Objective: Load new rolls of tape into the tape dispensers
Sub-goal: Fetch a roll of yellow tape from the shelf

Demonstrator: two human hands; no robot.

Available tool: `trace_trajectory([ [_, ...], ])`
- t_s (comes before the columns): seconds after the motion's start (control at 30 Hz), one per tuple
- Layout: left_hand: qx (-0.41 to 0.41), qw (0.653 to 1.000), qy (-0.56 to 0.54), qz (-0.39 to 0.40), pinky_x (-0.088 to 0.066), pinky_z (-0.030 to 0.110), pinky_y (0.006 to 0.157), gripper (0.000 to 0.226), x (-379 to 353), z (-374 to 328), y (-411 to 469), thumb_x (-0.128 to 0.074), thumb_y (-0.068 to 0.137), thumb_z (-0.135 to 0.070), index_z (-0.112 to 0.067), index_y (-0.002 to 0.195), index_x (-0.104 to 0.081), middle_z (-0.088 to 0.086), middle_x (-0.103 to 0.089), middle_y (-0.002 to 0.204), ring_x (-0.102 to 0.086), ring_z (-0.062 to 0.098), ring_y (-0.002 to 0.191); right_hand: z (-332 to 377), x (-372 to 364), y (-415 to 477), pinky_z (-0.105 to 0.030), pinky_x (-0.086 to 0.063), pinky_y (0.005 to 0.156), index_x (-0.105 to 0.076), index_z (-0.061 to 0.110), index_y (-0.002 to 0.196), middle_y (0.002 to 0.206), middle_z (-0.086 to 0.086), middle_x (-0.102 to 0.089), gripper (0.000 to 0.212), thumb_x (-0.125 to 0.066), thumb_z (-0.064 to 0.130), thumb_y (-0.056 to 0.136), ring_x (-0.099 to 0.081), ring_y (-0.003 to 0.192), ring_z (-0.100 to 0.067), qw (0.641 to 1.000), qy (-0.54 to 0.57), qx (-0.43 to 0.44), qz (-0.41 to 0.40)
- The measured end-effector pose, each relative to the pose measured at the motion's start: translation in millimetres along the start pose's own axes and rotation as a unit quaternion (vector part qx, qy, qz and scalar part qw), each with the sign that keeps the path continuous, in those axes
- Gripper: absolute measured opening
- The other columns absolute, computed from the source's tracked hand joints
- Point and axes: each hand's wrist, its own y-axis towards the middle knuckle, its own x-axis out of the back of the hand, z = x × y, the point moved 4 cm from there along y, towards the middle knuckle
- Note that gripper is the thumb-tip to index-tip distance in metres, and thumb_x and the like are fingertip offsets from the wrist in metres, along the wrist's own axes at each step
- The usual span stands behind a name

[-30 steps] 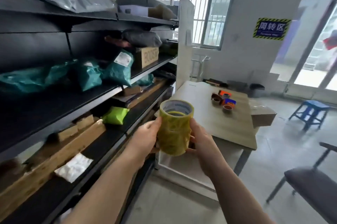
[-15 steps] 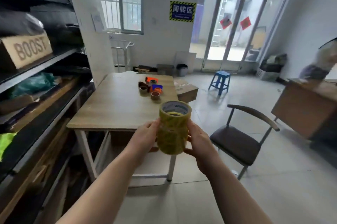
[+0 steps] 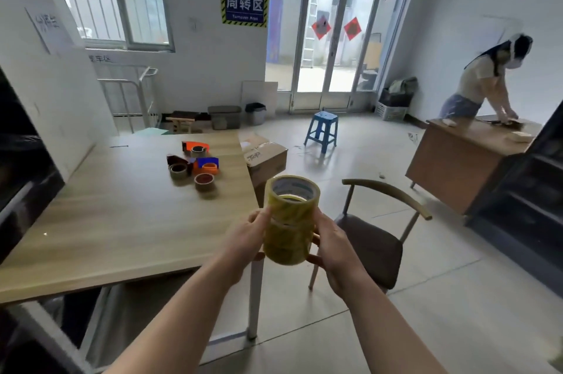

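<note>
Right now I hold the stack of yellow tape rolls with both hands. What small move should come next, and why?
Probably carry the stack of tape rolls forward and left and set it on the wooden table, near the dispensers. Both the left hand and the right hand are taken up by the stack, so neither is free to open a dispenser, and the dispensers lie further away on the table.

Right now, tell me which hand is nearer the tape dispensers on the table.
Left. The left hand is on the table side of the tape stack, toward the tape dispensers; the right hand holds the far side.
</note>
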Motion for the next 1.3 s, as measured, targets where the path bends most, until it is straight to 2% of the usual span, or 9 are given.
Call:
trace_trajectory([
  [0.1,-0.013,1.0,0.01,0.017,-0.052,0.046,0.091,0.033,-11.1,-10.9,46.7,-0.04,0.095,-0.052,-0.029,0.112,-0.057,-0.005,-0.061,0.101,-0.059,0.02,0.102,1.3,13.5,40.6,-0.032,-0.055,0.08,-0.06,0.032,0.124,0.116,0.008,-0.065,0.039,-0.038,0.053,0.099,-0.06,0.107,-0.012,1.0,0.007,-0.001,-0.023],
  [0.3,-0.008,0.998,0.01,0.063,-0.05,0.03,0.067,0.02,-53.0,-15.6,123.4,-0.04,0.097,-0.049,-0.037,0.09,-0.055,-0.006,-0.061,0.098,-0.059,0.013,0.091,-6.9,53.1,111.8,-0.045,-0.051,0.098,-0.057,0.032,0.129,0.127,0.001,-0.062,0.042,-0.036,0.054,0.099,-0.059,0.117,-0.023,0.998,0.007,-0.025,-0.059],
  [0.53,-0.008,0.999,-0.011,0.048,-0.052,0.032,0.073,0.02,-104.1,-17.8,224.3,-0.044,0.096,-0.048,-0.034,0.101,-0.058,-0.003,-0.063,0.109,-0.06,0.016,0.101,-11.6,106.6,216.5,-0.049,-0.05,0.1,-0.061,0.036,0.124,0.124,0.006,-0.063,0.037,-0.038,0.052,0.099,-0.058,0.117,-0.018,0.999,0.008,-0.021,-0.042],
  [0.73,-0.013,0.999,-0.046,-0.007,-0.052,0.03,0.069,0.018,-141.4,-45.5,313.8,-0.047,0.096,-0.045,-0.035,0.101,-0.061,0.0,-0.064,0.113,-0.06,0.017,0.101,10.0,145.8,321.6,-0.027,-0.05,0.079,-0.06,0.038,0.122,0.118,0.017,-0.062,0.03,-0.039,0.043,0.101,-0.054,0.109,-0.001,1.0,-0.007,0.01,-0.001],
  [0.87,-0.014,0.997,-0.063,-0.045,-0.053,0.032,0.07,0.018,-149.5,-60.7,363.2,-0.049,0.093,-0.05,-0.041,0.102,-0.062,0.0,-0.064,0.118,-0.061,0.023,0.106,25.1,155.3,386.5,-0.031,-0.05,0.086,-0.062,0.04,0.12,0.116,0.02,-0.061,0.028,-0.041,0.042,0.101,-0.054,0.108,0.0,0.999,-0.015,0.023,0.029],
  [0.97,-0.01,0.993,-0.095,-0.066,-0.056,0.036,0.075,0.036,-144.1,-70.3,395.7,-0.052,0.09,-0.052,-0.046,0.126,-0.049,-0.005,-0.057,0.127,-0.059,0.024,0.113,32.9,147.1,427.1,-0.028,-0.051,0.085,-0.064,0.041,0.114,0.114,0.02,-0.064,0.026,-0.041,0.038,0.101,-0.057,0.104,0.003,0.997,-0.025,0.029,0.064],
  [1.07,-0.03,0.991,-0.107,-0.068,-0.055,0.029,0.066,0.027,-133.7,-82.9,425.3,-0.049,0.094,-0.046,-0.071,0.088,-0.055,-0.018,-0.058,0.112,-0.06,0.012,0.103,39.6,131.9,467.9,-0.017,-0.051,0.074,-0.063,0.041,0.115,0.109,0.024,-0.066,0.027,-0.04,0.036,0.102,-0.061,0.097,0.008,0.994,-0.035,0.04,0.096],
  [1.13,-0.038,0.989,-0.109,-0.089,-0.054,0.022,0.061,0.03,-120.1,-85.4,446.6,-0.047,0.097,-0.039,-0.067,0.09,-0.056,-0.02,-0.058,0.107,-0.059,0.006,0.098,42.7,117.2,495.3,-0.025,-0.052,0.083,-0.062,0.036,0.121,0.115,0.017,-0.065,0.029,-0.039,0.034,0.103,-0.059,0.104,0.001,0.992,-0.032,0.041,0.118],
  [1.3,-0.035,0.981,-0.102,-0.16,-0.049,0.045,0.096,0.033,-65.7,-83.9,506.5,-0.043,0.099,-0.036,-0.042,0.132,-0.046,-0.002,-0.051,0.133,-0.05,0.025,0.123,52.5,65.0,561.2,-0.041,-0.049,0.1,-0.061,0.026,0.127,0.125,0.003,-0.065,0.032,-0.04,0.028,0.103,-0.059,0.113,-0.008,0.987,-0.017,0.028,0.157],
])
